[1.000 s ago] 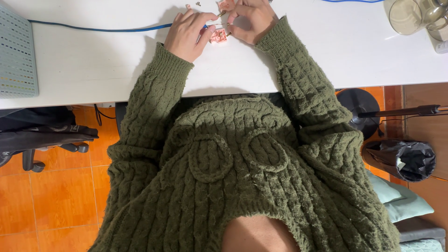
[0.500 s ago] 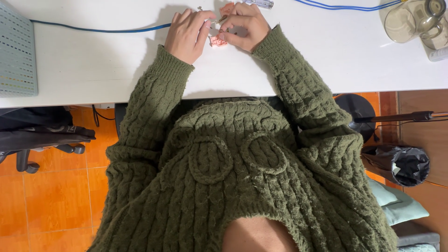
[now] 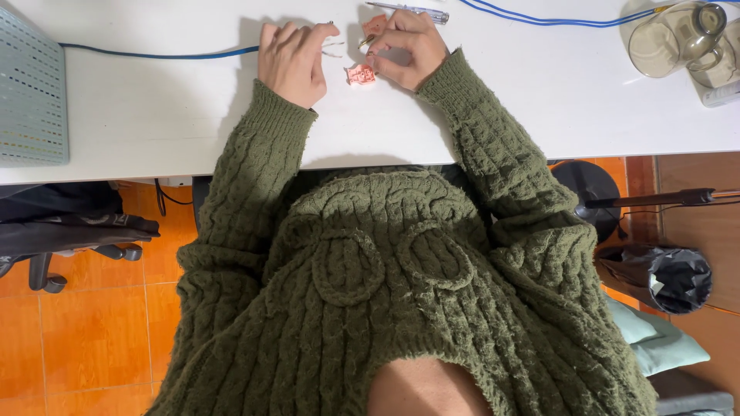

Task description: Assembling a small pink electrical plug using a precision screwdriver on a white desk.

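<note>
Top centre of frame: our left hand [image 3: 291, 62] rests on the white table [image 3: 154, 115], fingers curled, pinching thin wire pieces [image 3: 333, 48] at the fingertips. Our right hand [image 3: 408, 48] is clenched on a small metal tool [image 3: 367, 41], tip barely visible. A small pink part [image 3: 360, 74] lies on the table between both hands, touching the right thumb. A pen-like screwdriver [image 3: 408, 10] sits just above the right hand. Blue cable [image 3: 162, 55] runs off left.
</note>
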